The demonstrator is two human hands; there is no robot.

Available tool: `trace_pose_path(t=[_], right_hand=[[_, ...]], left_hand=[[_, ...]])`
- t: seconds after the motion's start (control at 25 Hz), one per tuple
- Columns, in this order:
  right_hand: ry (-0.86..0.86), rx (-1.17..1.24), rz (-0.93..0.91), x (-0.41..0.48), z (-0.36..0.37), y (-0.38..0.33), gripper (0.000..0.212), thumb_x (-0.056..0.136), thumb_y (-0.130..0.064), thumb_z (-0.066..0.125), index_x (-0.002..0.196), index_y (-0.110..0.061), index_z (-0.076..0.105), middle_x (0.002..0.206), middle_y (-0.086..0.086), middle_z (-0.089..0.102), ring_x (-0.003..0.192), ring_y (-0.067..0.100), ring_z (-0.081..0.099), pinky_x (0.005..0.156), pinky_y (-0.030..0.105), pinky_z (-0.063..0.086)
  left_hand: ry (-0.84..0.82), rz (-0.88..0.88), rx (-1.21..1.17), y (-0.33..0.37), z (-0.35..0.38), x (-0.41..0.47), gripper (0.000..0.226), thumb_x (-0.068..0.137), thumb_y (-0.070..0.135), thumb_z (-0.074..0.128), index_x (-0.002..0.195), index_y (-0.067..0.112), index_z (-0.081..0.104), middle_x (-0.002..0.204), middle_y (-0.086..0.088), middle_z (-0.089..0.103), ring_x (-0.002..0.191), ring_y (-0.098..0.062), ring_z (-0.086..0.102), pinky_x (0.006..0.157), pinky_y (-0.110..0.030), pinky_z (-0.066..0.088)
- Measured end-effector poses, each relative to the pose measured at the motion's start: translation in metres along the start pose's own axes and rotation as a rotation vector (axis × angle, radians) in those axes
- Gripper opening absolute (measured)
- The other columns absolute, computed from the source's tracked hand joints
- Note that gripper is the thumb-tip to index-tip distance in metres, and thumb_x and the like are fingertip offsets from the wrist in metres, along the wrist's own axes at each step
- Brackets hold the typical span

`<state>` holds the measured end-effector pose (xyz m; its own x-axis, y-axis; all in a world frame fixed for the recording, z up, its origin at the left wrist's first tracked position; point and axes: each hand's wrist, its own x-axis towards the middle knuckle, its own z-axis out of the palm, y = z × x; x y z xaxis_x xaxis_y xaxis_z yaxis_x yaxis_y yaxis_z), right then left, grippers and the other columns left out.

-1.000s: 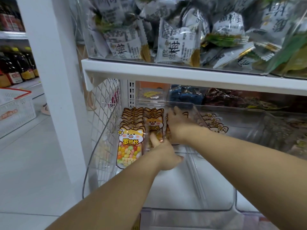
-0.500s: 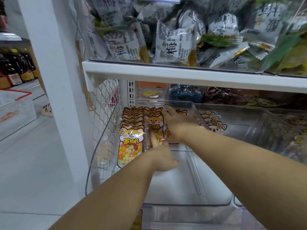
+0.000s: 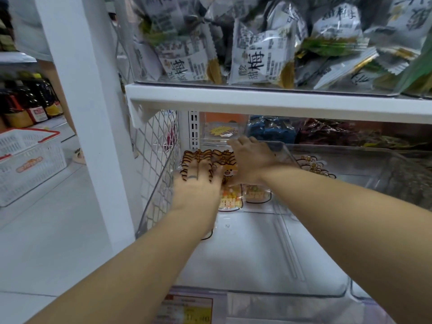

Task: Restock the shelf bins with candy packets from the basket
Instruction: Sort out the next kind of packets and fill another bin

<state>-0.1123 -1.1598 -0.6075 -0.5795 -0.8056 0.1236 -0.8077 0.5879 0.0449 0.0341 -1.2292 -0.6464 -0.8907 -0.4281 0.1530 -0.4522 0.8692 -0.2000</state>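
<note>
Both arms reach under the white shelf board (image 3: pixel 257 99) into a clear bin (image 3: pixel 304 265) on the lower shelf. At the back left of this bin stand the candy packets (image 3: pixel 230 197), see-through pouches with an orange cartoon animal on top and coloured sweets below, lined up in rows one behind another. The front of the bin is bare.

The left hand (image 3: pixel 198 181) lies on the left row with its fingers spread and pressed flat on the packet tops. The right hand (image 3: pixel 252 164) lies over the next row just beside it, fingers stretched out toward the back of the bin. The two hands are nearly touching.

Right of the bin stands a second clear bin (image 3: pixel 374 167), with a few packets of the same kind (image 3: pixel 313 164) against its near wall. Behind the bin there is a small clear box (image 3: pixel 222 132) with a yellow label, then blue packets (image 3: pixel 268 132) and dark red ones (image 3: pixel 339 134).

Above the bin, on the shelf board, another clear container is heaped with grey-and-white sachets (image 3: pixel 257 59) printed with large black characters.

A wire mesh panel (image 3: pixel 159 146) closes the shelf just left of the bin. Well to the left of the bin, past the white post, a white basket (image 3: pixel 30 160) with a red rim sits on the floor. I cannot tell what is inside it. Dark bottles (image 3: pixel 25 106) stand on a shelf beyond it. A price label (image 3: pixel 189 309) sits on the shelf edge below the bin's front.
</note>
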Motion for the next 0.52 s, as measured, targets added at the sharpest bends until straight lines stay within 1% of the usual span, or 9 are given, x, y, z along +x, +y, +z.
trace_pose_path(t=[0.04, 0.08, 0.16, 0.2, 0.24, 0.32, 0.36, 0.44, 0.52], right_hand=[[-0.01, -0.034, 0.01, 0.004, 0.002, -0.002, 0.113, 0.064, -0.062, 0.081, 0.152, -0.015, 0.028, 0.155, 0.008, 0.033, 0.143, 0.03, 0.029, 0.118, 0.048, 0.023], [-0.016, -0.072, 0.012, 0.007, 0.005, -0.004, 0.115, 0.062, -0.063, 0.082, 0.151, -0.014, 0.029, 0.154, 0.009, 0.033, 0.143, 0.031, 0.028, 0.118, 0.049, 0.023], [-0.008, -0.117, -0.002, 0.012, 0.009, -0.005, 0.112, 0.06, -0.065, 0.082, 0.147, -0.013, 0.033, 0.15, 0.01, 0.035, 0.14, 0.031, 0.031, 0.117, 0.048, 0.026], [0.006, -0.117, -0.013, 0.013, 0.01, -0.005, 0.11, 0.06, -0.065, 0.082, 0.145, -0.013, 0.034, 0.147, 0.01, 0.038, 0.137, 0.03, 0.034, 0.116, 0.047, 0.028], [0.021, -0.11, -0.022, 0.013, 0.011, -0.004, 0.109, 0.061, -0.065, 0.082, 0.144, -0.013, 0.036, 0.145, 0.009, 0.041, 0.135, 0.029, 0.037, 0.115, 0.046, 0.029], [0.037, -0.104, -0.04, 0.012, 0.012, -0.003, 0.104, 0.06, -0.065, 0.081, 0.14, -0.015, 0.039, 0.139, 0.006, 0.048, 0.13, 0.027, 0.043, 0.113, 0.046, 0.031], [0.032, -0.109, -0.048, 0.012, 0.013, -0.002, 0.102, 0.058, -0.066, 0.082, 0.138, -0.016, 0.042, 0.135, 0.004, 0.053, 0.127, 0.026, 0.046, 0.112, 0.046, 0.032], [-0.001, -0.104, -0.049, 0.014, 0.014, -0.002, 0.099, 0.054, -0.067, 0.083, 0.132, -0.019, 0.046, 0.125, 0.003, 0.06, 0.121, 0.027, 0.051, 0.108, 0.047, 0.035], [-0.025, -0.103, -0.053, 0.016, 0.015, -0.004, 0.093, 0.053, -0.066, 0.084, 0.125, -0.019, 0.048, 0.116, 0.001, 0.064, 0.109, 0.026, 0.058, 0.102, 0.046, 0.042]], left_hand=[[-0.065, -0.014, 0.035, -0.003, 0.002, 0.001, 0.079, 0.102, 0.04, 0.044, 0.158, 0.025, -0.008, 0.164, -0.018, -0.002, 0.152, -0.038, 0.002, 0.119, -0.059, 0.014], [-0.114, -0.025, 0.026, -0.004, 0.003, 0.004, 0.075, 0.105, 0.042, 0.034, 0.157, 0.025, -0.017, 0.165, -0.017, -0.01, 0.153, -0.038, -0.006, 0.12, -0.061, 0.008], [-0.149, -0.026, -0.001, -0.004, 0.004, 0.011, 0.07, 0.106, 0.044, 0.023, 0.155, 0.024, -0.024, 0.165, -0.016, -0.017, 0.153, -0.037, -0.011, 0.12, -0.062, 0.001], [-0.167, -0.026, 0.011, -0.004, 0.005, 0.013, 0.074, 0.106, 0.044, 0.026, 0.153, 0.023, -0.028, 0.165, -0.016, -0.019, 0.152, -0.037, -0.013, 0.12, -0.062, -0.001], [-0.195, -0.033, 0.035, -0.004, 0.006, 0.013, 0.085, 0.104, 0.043, 0.035, 0.15, 0.022, -0.034, 0.164, -0.016, -0.022, 0.152, -0.037, -0.016, 0.12, -0.062, -0.004], [-0.229, -0.045, 0.108, -0.004, 0.009, 0.009, 0.111, 0.096, 0.041, 0.054, 0.136, 0.02, -0.047, 0.161, -0.019, -0.028, 0.15, -0.038, -0.021, 0.119, -0.063, -0.007], [-0.22, -0.046, 0.126, -0.004, 0.01, 0.007, 0.112, 0.095, 0.042, 0.054, 0.129, 0.019, -0.05, 0.16, -0.02, -0.029, 0.15, -0.039, -0.022, 0.118, -0.064, -0.008], [-0.188, -0.043, 0.098, -0.002, 0.011, 0.004, 0.097, 0.101, 0.045, 0.039, 0.126, 0.019, -0.051, 0.16, -0.021, -0.029, 0.149, -0.041, -0.022, 0.116, -0.067, -0.008], [-0.16, -0.03, 0.101, 0.0, 0.009, 0.001, 0.084, 0.104, 0.044, 0.028, 0.127, 0.02, -0.049, 0.16, -0.021, -0.029, 0.149, -0.044, -0.021, 0.114, -0.07, -0.008]])
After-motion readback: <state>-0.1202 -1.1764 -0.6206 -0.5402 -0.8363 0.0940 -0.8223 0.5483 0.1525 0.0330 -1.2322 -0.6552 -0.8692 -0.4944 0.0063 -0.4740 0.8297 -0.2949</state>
